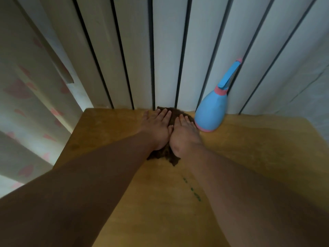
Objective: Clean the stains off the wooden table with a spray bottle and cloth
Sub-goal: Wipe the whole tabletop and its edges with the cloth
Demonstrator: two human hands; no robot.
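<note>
In the head view, a dark brown cloth [170, 114] is seen bunched and rumpled on the wooden bench [249, 148], near its far edge. It is pressed flat under both hands, with ragged edges showing beyond the fingertips and below the wrists. The left hand [157, 128] is laid palm down on the cloth's left part, its fingers [164, 115] stretched out and held close together, clamped on nothing. The right hand [184, 134] is laid palm down just beside it, the two hands touching along their inner edges; its fingers [187, 122] are likewise extended and together. A small line of dark green stains [194, 192] is visible on the bench surface nearer the person, between the forearms and apart from the cloth. A blue spray bottle [211, 113] with pink trim is stood just beside the right hand, its nozzle leaned against the white ribbed wall panels [167, 50] behind the bench. At the left, a pale curtain [23, 90] with pink shapes is hung.
</note>
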